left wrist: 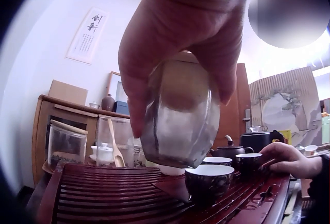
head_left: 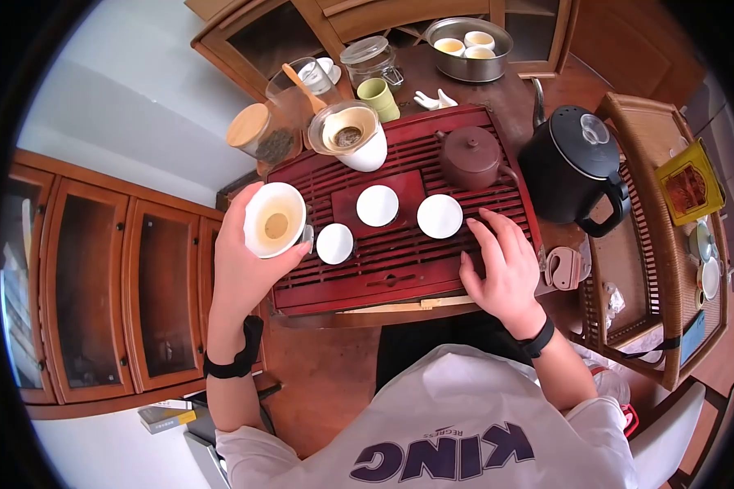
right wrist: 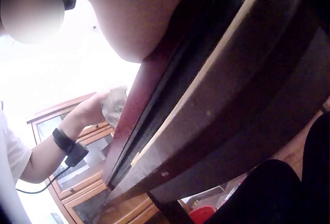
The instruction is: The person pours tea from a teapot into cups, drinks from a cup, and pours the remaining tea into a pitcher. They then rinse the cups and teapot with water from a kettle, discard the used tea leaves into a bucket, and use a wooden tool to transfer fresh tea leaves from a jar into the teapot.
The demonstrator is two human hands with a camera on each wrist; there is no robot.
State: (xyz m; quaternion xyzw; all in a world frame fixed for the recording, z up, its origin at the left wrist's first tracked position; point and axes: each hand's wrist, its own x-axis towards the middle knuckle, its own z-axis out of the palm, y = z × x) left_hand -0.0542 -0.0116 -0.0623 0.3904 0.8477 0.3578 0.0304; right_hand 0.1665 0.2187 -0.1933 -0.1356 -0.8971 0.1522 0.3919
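Note:
My left hand (head_left: 249,261) grips a faceted glass tea pitcher (left wrist: 180,116) from above, thumb and fingers on opposite sides, over the left edge of the slatted red tea tray (head_left: 383,281). Pale, tan-tinted liquid shows inside the pitcher. Just right of it stands a small teacup (head_left: 334,244), white inside and dark-patterned outside. Two matching teacups, a middle one (head_left: 378,205) and a right one (head_left: 439,216), sit farther along. My right hand (head_left: 506,265) rests at the tray's front right with relaxed fingers, fingertips close beside the right teacup, holding nothing.
A brown clay teapot (head_left: 471,156) and a white vessel with a strainer (head_left: 349,136) stand on the tray's far side. A black kettle (head_left: 575,167) is to the right. Behind are a tea-leaf jar (head_left: 274,145), a green cup (head_left: 378,99) and a metal bowl of cups (head_left: 469,69).

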